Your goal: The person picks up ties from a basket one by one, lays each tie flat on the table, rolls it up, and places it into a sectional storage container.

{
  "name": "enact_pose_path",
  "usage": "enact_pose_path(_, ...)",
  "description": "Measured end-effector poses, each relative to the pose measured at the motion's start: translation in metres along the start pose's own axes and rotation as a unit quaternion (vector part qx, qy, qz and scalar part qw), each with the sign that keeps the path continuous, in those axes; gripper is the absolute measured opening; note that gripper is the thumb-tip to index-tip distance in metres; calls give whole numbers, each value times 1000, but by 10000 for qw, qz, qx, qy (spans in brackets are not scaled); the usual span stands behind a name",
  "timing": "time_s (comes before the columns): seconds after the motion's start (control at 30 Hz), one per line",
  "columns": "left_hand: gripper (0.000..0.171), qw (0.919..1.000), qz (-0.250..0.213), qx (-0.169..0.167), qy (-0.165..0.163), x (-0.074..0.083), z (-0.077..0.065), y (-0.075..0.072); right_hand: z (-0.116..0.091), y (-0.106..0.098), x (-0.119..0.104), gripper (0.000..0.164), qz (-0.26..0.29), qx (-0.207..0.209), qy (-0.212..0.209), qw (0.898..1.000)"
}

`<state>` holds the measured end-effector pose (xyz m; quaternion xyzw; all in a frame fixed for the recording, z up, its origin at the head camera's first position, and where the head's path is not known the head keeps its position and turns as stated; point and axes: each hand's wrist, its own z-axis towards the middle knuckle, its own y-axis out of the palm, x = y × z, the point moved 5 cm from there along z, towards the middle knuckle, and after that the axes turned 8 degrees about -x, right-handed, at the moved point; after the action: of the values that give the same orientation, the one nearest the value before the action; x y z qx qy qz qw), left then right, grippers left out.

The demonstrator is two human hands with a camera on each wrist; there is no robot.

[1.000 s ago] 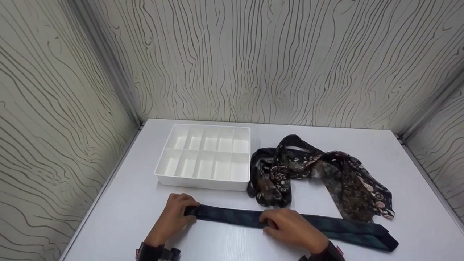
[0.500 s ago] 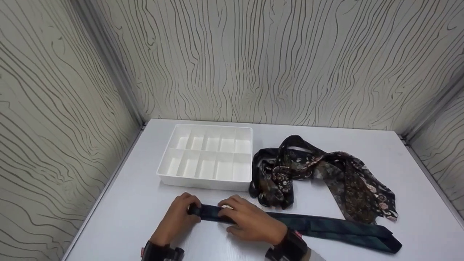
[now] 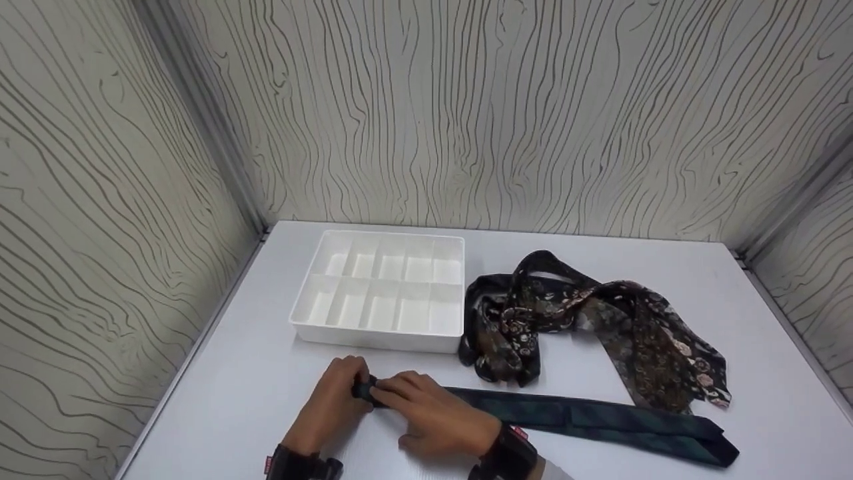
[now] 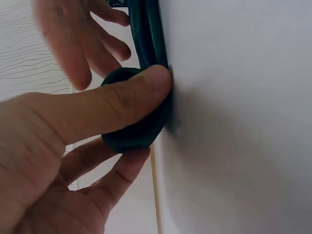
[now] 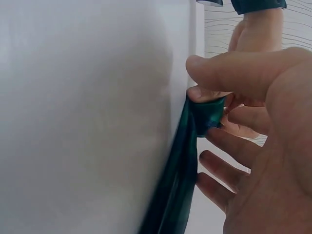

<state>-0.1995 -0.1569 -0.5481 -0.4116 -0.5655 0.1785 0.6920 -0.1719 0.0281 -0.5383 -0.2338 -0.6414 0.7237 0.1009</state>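
A dark green and navy necktie [image 3: 600,417] lies lengthwise along the front of the white table, its left end wound into a small roll [image 4: 129,136]. My left hand [image 3: 331,403] grips this roll between thumb and fingers, the thumb across its side in the left wrist view. My right hand [image 3: 440,415] reaches in from the right, over the strip next to the roll. Seen from the right wrist, its fingers are extended with fingertips at the roll and the strip, and the thumb [image 5: 214,68] stands apart. The wide end of the tie points to the right.
Behind my hands stands a white box [image 3: 380,339] divided into several compartments. A dark floral scarf [image 3: 650,327] lies crumpled to its right, beside the tie. Patterned panels [image 3: 426,120] enclose the table at the back and sides.
My right hand has slid left along the tie from its middle up to the roll beside my left hand. The left hand keeps its grip, shifting slightly right.
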Motion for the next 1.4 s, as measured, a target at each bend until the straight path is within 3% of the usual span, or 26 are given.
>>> enact_pose_path(0.1,37,9995,166,34,272,5,-2,-2,1,1,0,82,-95,-25,-19,10000)
enact_pose_path(0.2,37,9991,33,-29,433,8,-4,-4,1,1,1,80,-118,-28,47,9999)
enact_pose_path(0.37,47,9979,-573,-225,219,5,-3,-4,0,3,4,76,6,-7,183,9998)
enact_pose_path(0.47,41,9979,-554,-224,234,5,-3,-2,0,4,5,72,123,-15,227,9997)
enact_pose_path(0.67,37,9974,-12,-236,676,18,2,5,-4,1,6,44,99,190,377,9991)
enact_pose_path(0.8,35,9961,22,-343,810,24,7,12,-4,-4,9,22,-129,721,922,9930)
enact_pose_path(0.9,39,9968,-130,-358,696,25,9,14,-2,-7,13,26,-57,1178,1467,9821)
enact_pose_path(1.0,41,9972,-280,-430,553,26,10,14,0,-8,14,32,-21,1392,1748,9747)
enact_pose_path(1.2,31,9948,-132,-690,742,28,6,15,0,-5,13,29,-221,1386,1752,9745)
enact_pose_path(1.4,40,9943,157,-649,835,26,5,12,-4,-7,16,30,-246,1527,1748,9724)
